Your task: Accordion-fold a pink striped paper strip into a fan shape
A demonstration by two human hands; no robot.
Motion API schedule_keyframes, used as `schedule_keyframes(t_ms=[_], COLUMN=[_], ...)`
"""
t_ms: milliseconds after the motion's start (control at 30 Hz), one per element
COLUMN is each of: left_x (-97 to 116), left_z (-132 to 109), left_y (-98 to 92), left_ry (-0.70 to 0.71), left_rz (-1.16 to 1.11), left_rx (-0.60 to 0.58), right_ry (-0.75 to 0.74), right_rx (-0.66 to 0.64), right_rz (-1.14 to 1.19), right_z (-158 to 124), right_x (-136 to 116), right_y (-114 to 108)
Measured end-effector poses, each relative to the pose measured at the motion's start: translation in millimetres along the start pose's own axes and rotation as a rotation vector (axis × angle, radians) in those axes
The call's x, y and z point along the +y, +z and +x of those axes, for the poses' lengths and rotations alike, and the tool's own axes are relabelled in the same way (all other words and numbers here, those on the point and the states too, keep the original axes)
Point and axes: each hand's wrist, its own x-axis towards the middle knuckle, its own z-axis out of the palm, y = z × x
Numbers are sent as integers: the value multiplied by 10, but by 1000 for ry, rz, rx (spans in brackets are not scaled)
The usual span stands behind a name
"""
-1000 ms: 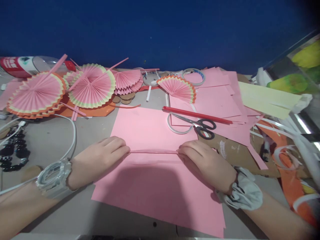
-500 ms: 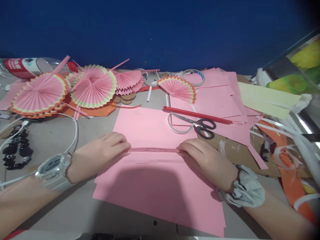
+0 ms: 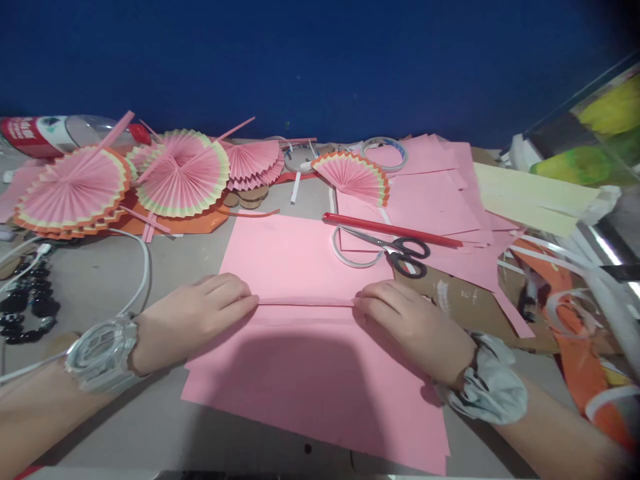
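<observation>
Between my two hands runs a narrow pleated strip of pink paper [image 3: 306, 303], lying across larger pink sheets [image 3: 310, 393]. My left hand [image 3: 213, 310], below a watch, pinches its left end. At the opposite end, the fingers of my right hand [image 3: 413, 323] are closed on the strip, a pale scrunchie round that wrist. Fingertips partly hide both ends. Just beyond my right hand lie black-handled scissors [image 3: 406, 252], partly over a tape ring [image 3: 345, 259], with a long red stick [image 3: 393, 229] behind them.
Pink paper fans with yellow and orange edges [image 3: 183, 173] stand at the back left near a plastic bottle [image 3: 40, 137]. Further pink sheets [image 3: 430, 193] lie at the back right, beside pale yellow paper [image 3: 525, 193]. Black beads [image 3: 25, 300] and a white cable [image 3: 147, 267] lie left.
The strip's several fold edges, spread apart earlier, now look pressed into a thinner band. Both hands stay at its ends; the view has shifted slightly.
</observation>
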Motion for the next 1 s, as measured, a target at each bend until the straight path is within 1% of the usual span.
schedule_keyframes(t_ms=[67,167,300,367,467,600,667,767,800,867,967,1000], left_x=[30,101,225,283,358,460,512,555,550,508,389,347], left_z=[-20,-56,-135,-189,-274,-360,-382,-373,-357,-307,-198,-159], left_y=[26,60,89,104,138,204,231,237,229,204,167,160], left_ry=[12,7,-41,-82,-171,-262,-320,-389,-401,-408,-332,-286], left_rz=[30,100,176,196,212,182,134,66,48,35,58,55], left_rx=[58,84,102,90,16,-91,-103,-84,-71,-9,130,152], right_ry=[-70,-143,-163,-150,-105,-8,58,154,180,223,296,318], right_rx=[46,103,85,63,19,-45,-66,-74,-60,-2,91,100], right_rz=[-91,-216,-288,-309,-310,-251,-210,-113,-67,50,225,265], right_z=[8,-1,-83,-142,-229,-318,-344,-349,-340,-303,-216,-186], right_x=[-17,-54,-108,-134,-176,-254,-297,-337,-340,-331,-306,-301], right_y=[-14,-32,-22,-6,18,56,71,79,81,89,114,122])
